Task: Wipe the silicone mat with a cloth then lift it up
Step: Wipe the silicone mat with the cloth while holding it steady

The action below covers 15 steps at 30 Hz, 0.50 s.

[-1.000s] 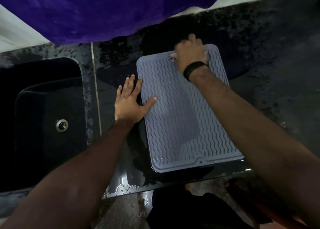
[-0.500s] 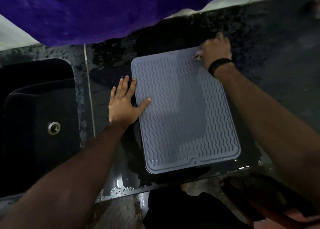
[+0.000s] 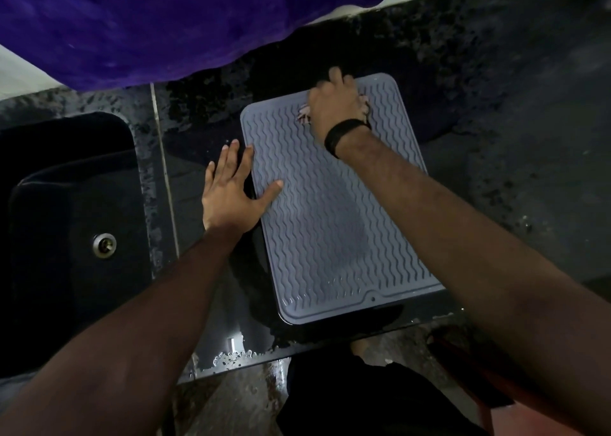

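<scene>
Black and deep, a sink (image 3: pixel 66 224) fills the far left of your view, with a round metal drain (image 3: pixel 104 245) shining near its middle. Beside it runs the dark speckled stone counter (image 3: pixel 512 138), wet in patches, with a pale seam line running front to back just right of the sink. Purple fabric (image 3: pixel 148 22) hangs across the top of the view, above the counter's back edge.

Your left hand (image 3: pixel 231 194) lies flat, palm down, fingers straight and slightly spread. Most of the hand rests on the counter just beside the mat, while the thumb reaches onto the mat's left edge and presses there.

Grey and ribbed with wavy lines, the silicone mat (image 3: pixel 330 221) lies flat on the counter in the middle of the view, tilted a little so its far end leans left. A darker, damp-looking patch shows on its centre, and small water beads sit along its near rim.

Your right hand (image 3: pixel 334 105) is at the mat's far edge, fingers curled down over a small pale cloth (image 3: pixel 304 115). Only bits of the cloth peek out on either side of the hand, pressed against the mat. A black band (image 3: pixel 344 135) circles that wrist.

Below the counter's front edge, dark clothing (image 3: pixel 363 399) and a wet floor are dimly visible.
</scene>
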Each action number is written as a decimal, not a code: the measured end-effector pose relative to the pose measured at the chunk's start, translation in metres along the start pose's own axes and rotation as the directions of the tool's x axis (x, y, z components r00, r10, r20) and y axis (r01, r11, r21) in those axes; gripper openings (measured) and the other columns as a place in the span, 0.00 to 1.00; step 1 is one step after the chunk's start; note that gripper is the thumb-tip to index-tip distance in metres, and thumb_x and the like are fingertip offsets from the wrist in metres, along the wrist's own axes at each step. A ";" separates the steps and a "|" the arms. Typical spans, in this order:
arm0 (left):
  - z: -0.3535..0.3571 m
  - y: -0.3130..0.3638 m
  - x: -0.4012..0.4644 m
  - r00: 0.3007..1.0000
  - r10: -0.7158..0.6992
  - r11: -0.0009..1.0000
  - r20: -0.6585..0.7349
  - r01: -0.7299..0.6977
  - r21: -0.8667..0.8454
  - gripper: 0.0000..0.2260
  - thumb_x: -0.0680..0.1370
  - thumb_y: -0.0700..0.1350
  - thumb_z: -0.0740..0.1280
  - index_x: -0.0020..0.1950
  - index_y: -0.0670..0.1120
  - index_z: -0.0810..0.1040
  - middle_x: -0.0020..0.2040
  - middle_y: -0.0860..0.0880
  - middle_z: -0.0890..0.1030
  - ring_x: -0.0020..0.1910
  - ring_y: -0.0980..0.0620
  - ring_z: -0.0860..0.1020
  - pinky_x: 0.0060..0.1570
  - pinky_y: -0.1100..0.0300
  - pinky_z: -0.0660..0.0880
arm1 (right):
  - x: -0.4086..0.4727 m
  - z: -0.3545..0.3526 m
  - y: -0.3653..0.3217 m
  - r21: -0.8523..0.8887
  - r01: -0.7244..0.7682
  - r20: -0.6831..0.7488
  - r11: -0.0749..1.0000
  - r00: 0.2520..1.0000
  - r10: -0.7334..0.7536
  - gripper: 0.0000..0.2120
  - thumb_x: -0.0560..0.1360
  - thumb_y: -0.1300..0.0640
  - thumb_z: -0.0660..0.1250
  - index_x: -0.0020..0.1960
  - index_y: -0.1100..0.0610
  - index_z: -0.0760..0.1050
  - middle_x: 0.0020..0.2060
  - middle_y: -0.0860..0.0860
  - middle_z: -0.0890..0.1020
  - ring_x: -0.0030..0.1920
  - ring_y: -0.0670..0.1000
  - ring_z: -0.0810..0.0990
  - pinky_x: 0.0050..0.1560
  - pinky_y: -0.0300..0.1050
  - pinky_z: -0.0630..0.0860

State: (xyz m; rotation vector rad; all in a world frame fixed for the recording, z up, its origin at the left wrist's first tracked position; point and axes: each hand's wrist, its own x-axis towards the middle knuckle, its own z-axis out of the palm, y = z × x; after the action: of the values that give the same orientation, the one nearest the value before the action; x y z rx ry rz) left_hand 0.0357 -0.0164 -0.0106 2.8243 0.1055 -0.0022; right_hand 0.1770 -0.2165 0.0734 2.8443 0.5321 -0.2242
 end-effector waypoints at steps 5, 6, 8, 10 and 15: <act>-0.002 0.000 -0.001 1.000 0.001 1.000 0.016 -0.001 -0.003 0.41 0.77 0.75 0.55 0.84 0.54 0.56 0.84 0.51 0.53 0.83 0.53 0.48 0.81 0.49 0.44 | -0.006 0.012 0.051 -0.044 -0.111 -0.018 0.993 0.994 0.110 0.17 0.74 0.50 0.66 0.57 0.60 0.76 0.53 0.59 0.80 0.61 0.61 0.69 0.55 0.54 0.68; -0.003 0.001 -0.001 1.000 0.000 1.000 0.018 0.000 -0.004 0.41 0.77 0.75 0.55 0.84 0.53 0.56 0.84 0.51 0.53 0.83 0.53 0.48 0.81 0.49 0.44 | -0.007 0.012 0.058 -0.050 -0.116 -0.011 0.992 0.993 0.116 0.16 0.74 0.50 0.66 0.57 0.60 0.76 0.52 0.58 0.80 0.61 0.61 0.69 0.55 0.54 0.68; -0.003 0.003 -0.001 1.000 -0.005 1.000 0.015 0.005 -0.002 0.42 0.77 0.75 0.54 0.84 0.53 0.57 0.84 0.51 0.53 0.83 0.53 0.48 0.81 0.49 0.44 | -0.011 0.011 0.060 -0.085 -0.092 0.009 0.992 0.996 0.093 0.17 0.74 0.49 0.66 0.57 0.59 0.77 0.52 0.57 0.80 0.61 0.61 0.69 0.55 0.54 0.69; -0.004 0.003 -0.001 1.000 -0.007 1.000 0.020 0.007 -0.002 0.42 0.77 0.75 0.54 0.84 0.53 0.56 0.84 0.51 0.53 0.83 0.53 0.48 0.81 0.49 0.44 | -0.024 0.010 0.049 -0.122 -0.043 0.034 0.992 0.998 0.048 0.17 0.76 0.49 0.64 0.61 0.57 0.76 0.56 0.57 0.79 0.63 0.61 0.68 0.58 0.56 0.69; -0.003 0.002 -0.002 1.000 -0.005 1.000 0.017 0.005 0.001 0.41 0.77 0.75 0.55 0.84 0.53 0.56 0.84 0.50 0.53 0.83 0.52 0.48 0.81 0.48 0.44 | -0.092 0.021 0.022 -0.108 0.024 0.037 0.994 0.999 -0.020 0.19 0.75 0.50 0.62 0.64 0.56 0.74 0.62 0.56 0.75 0.65 0.59 0.66 0.60 0.54 0.66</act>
State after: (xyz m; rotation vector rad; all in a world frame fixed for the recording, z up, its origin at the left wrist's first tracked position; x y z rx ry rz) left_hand 0.0340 -0.0178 -0.0070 2.8245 0.1089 -0.0275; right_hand 0.0985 -0.2730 0.0757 2.7256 0.5511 -0.2419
